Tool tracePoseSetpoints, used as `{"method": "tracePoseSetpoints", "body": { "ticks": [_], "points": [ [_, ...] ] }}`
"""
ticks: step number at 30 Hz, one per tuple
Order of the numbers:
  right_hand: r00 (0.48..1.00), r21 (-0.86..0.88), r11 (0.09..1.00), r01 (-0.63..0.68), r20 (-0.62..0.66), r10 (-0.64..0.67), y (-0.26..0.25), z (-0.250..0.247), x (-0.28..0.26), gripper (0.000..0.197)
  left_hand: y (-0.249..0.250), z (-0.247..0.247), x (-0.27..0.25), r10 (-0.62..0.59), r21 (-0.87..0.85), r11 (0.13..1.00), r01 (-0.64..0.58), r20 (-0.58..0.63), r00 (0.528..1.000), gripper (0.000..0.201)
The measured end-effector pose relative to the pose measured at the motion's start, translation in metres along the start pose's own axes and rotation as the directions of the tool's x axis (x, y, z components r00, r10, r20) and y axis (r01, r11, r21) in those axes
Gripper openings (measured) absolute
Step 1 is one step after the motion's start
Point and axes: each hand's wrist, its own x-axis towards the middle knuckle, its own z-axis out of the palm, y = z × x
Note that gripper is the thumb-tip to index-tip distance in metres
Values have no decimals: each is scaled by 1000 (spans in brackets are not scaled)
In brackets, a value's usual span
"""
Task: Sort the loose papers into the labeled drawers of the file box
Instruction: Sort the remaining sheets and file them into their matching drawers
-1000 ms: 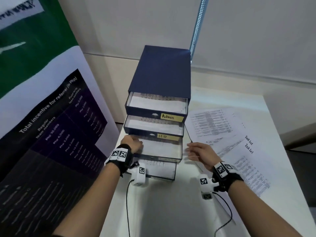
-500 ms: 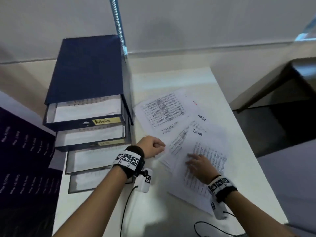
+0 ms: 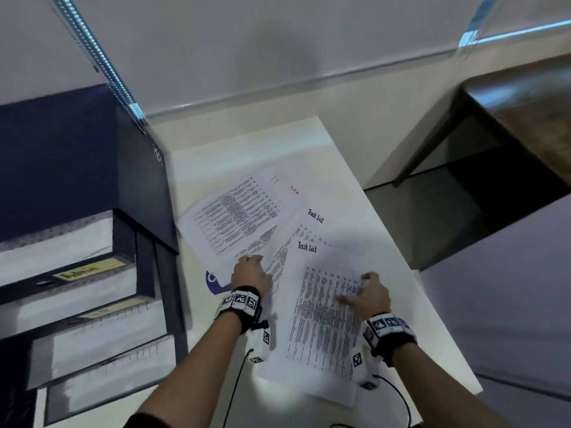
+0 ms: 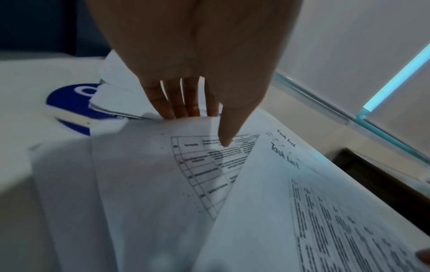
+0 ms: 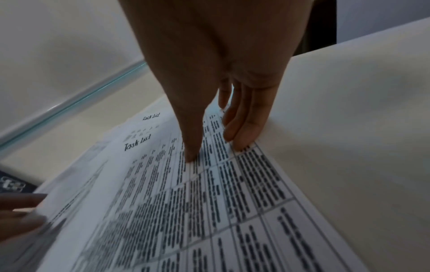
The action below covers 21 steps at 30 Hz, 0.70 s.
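— Paper everywhere? What kind?
— Thin white sheets [image 3: 321, 319], printed with dense tables, 2 headed "Task List", fanned flat on the smooth white table [image 3: 411, 307] just right of the navy file box [image 3: 92, 186], whose 4 drawers stand pulled out.
— Changed since 0.5 s ago?
— View swung right; the left hand [image 3: 251, 273] slid onto the sheets.
— Hands now?
— Left: fingers under a lifted sheet, thumb on top — pinching. Right hand [image 3: 369, 293]: straight fingers pressing the top sheet's right edge.
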Motion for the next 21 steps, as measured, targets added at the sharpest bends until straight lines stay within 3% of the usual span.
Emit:
{"method": "tracePoseSetpoints", "body": {
  "ticks": [3,6,8,13,21],
  "points": [
    [1000,58,998,-14,-11,15,1,-2,10,91,8,2,-2,144,85,987,-136,-100,984,47],
    [999,109,994,-22,-30,25,6,-3,17,127,15,1,1,224,196,959,-205,-78,971,60],
    [999,116,993,-24,-37,29,10,-5,21,139,18,2,6,208,243,952,-189,-55,977,70],
    [999,95,995,4,-47,1,15,-5,28,112,24,5,12,223,368,906,-207,-1,975,36],
    [998,15,998,55,-25,-54,8,-11,26,106,48,2,42,168,228,959,-171,32,985,66]
  ]
}}
